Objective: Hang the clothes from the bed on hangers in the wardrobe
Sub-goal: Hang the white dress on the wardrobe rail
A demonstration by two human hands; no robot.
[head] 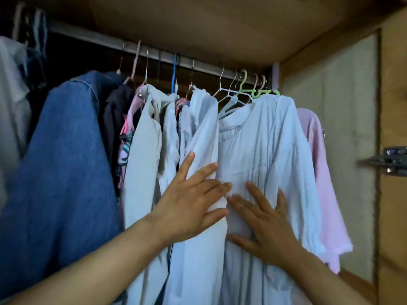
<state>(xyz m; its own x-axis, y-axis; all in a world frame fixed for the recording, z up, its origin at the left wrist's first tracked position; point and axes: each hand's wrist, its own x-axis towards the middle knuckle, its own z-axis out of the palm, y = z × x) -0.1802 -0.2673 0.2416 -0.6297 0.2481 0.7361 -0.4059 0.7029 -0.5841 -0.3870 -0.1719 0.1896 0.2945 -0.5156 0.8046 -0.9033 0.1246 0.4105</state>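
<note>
The wardrobe (330,29) fills the view, with its rail (154,55) running from upper left down to the right corner. Garments hang from it in a packed row: a blue denim jacket (66,150) at the left, a beige garment (143,150) near the middle, a pale blue shirt (271,146) toward the right, and a pink top (319,172) behind it against the side wall.

The pale blue shirt is the item you are working on. It hangs on a green hanger (262,92) hooked over the rail near its right end. Its long axis runs vertically, collar up and hem below the frame edge, with its front facing you.

Your right hand (264,227) lies flat on the shirt front, fingers straight and spread, gripping nothing. Your left hand (191,201) is also flat and spread, pressing the neighbouring white garment (204,128) at the seam between the two pieces (the left fingertips reach just onto the shirt's edge). Both hands sit low on the shirt; the hanger lies well above them, directly up the shirt's long axis. The right hand is nearer the shirt's centre line.

This appears to be a smoothing or spacing step. For any sideways adjustment, push along the rail, not across it. The bed is not in view, so what remains to be hung cannot be judged.
</note>
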